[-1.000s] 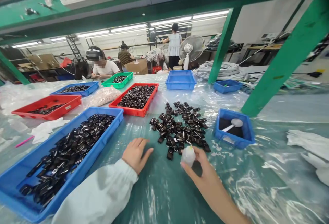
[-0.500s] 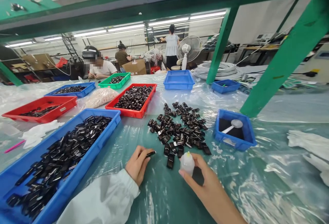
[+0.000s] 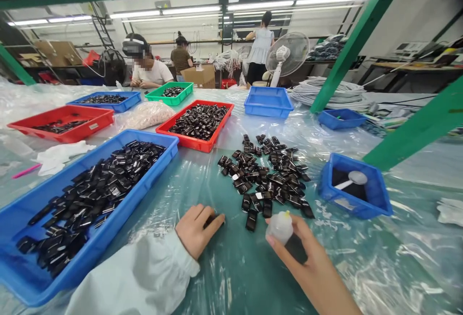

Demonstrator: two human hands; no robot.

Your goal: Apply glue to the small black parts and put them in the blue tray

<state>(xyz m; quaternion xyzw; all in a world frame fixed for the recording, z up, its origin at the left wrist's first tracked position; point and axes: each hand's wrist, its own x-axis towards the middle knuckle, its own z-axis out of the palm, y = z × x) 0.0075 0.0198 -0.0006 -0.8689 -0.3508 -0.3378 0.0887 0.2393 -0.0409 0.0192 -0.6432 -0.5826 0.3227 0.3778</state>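
Note:
My left hand (image 3: 195,230), in a pale sleeve, is closed with fingers curled near the plastic-covered table. A small black plastic part (image 3: 211,220) is pinched in it, mostly hidden by the fingers. Between thumb and fingers my right hand (image 3: 313,254) grips a small translucent white bottle (image 3: 280,228) with a yellow tip, held upright, slightly tilted. Just beyond both hands lies a loose pile of black plastic parts (image 3: 275,172) with shiny metal bits. The nearest part of the pile (image 3: 251,219) lies close to the bottle.
At left stands a long blue tray (image 3: 152,187) of black parts. Behind it are red trays (image 3: 221,131) and a green tray (image 3: 188,92). A blue bin (image 3: 372,204) at right holds a white spoon (image 3: 356,178). A green post (image 3: 408,136) slants behind it. People work across the table.
The camera view has tilted and shifted, so the scene sits differently. My left hand has turned, hiding most of the black part. My right hand still holds the bottle near the pile.

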